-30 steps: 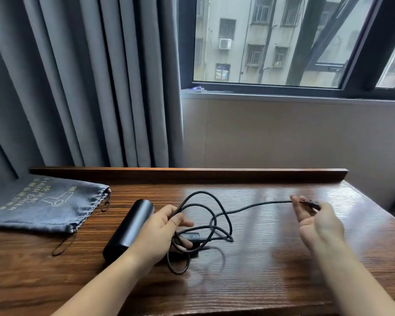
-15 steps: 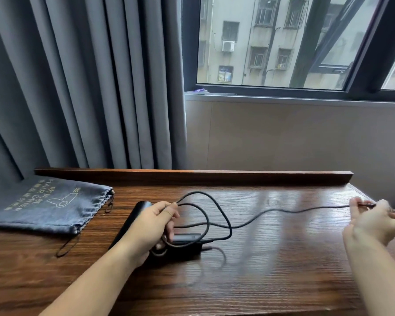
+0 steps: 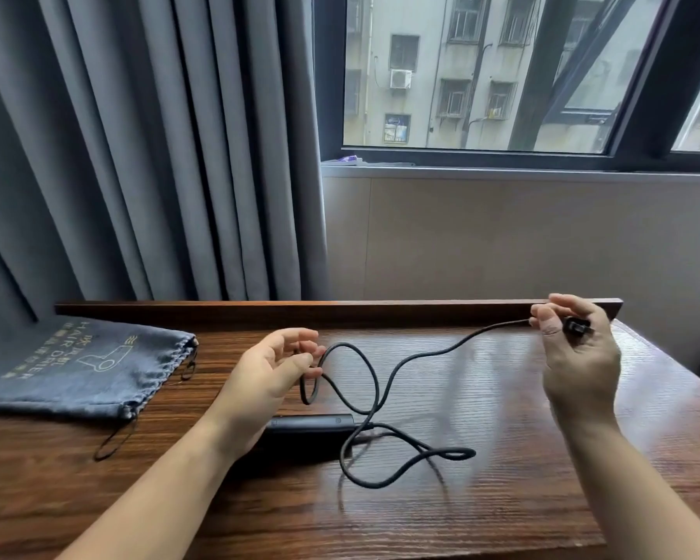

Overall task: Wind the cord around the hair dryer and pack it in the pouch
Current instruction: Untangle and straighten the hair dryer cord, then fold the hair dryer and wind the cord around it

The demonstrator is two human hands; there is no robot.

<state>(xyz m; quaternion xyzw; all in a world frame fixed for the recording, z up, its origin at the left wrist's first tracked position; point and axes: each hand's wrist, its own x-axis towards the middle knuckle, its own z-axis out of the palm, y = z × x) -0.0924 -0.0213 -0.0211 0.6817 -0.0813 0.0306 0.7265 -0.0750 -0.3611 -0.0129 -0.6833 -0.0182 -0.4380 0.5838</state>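
A black hair dryer [image 3: 312, 424] lies on the wooden table [image 3: 502, 478]; only its handle end shows, the rest is hidden under my left wrist. Its black cord [image 3: 384, 381] runs in loose loops over the table and up to the right. My left hand [image 3: 267, 377] hovers above the dryer with a loop of the cord pinched in its fingertips. My right hand [image 3: 578, 357] is raised near the table's back right, shut on the plug [image 3: 576, 327] at the cord's end. A grey drawstring pouch [image 3: 77, 365] lies flat at the left.
A raised wooden ledge [image 3: 340, 311] runs along the table's back edge. Grey curtains [image 3: 138, 155] hang behind on the left, and a window [image 3: 502, 74] over a beige wall on the right. The pouch's drawstring loop [image 3: 114, 440] trails toward the front.
My left hand has lifted off the dryer and now pinches a cord loop. My right hand has come back in and upward with the plug. The cord loops have spread out to the right.
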